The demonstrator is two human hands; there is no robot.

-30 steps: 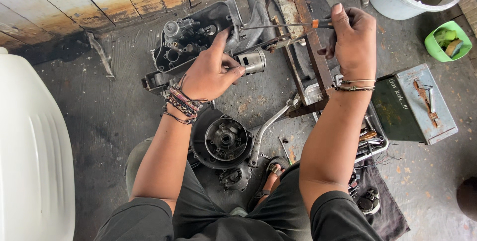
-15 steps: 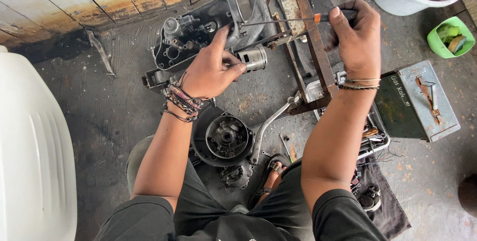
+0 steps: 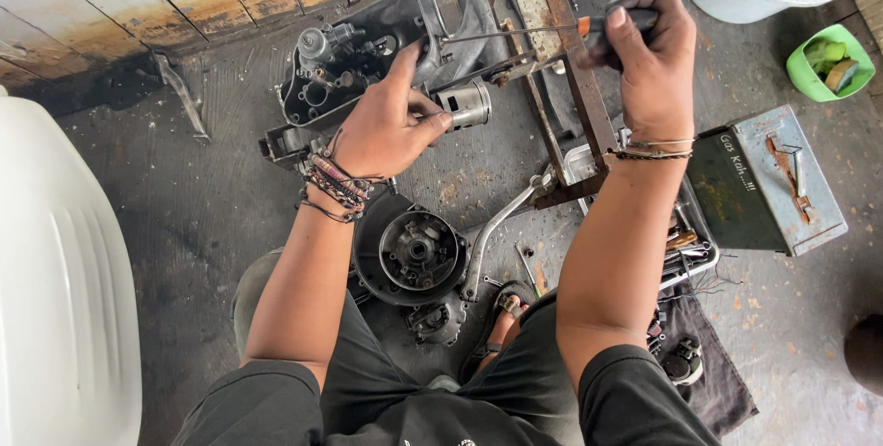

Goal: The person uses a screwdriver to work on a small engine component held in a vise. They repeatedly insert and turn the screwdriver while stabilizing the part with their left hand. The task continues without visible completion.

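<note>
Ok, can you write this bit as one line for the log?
left hand: on engine case by piston | right hand: grips screwdriver, tip at case | toolbox: open
</note>
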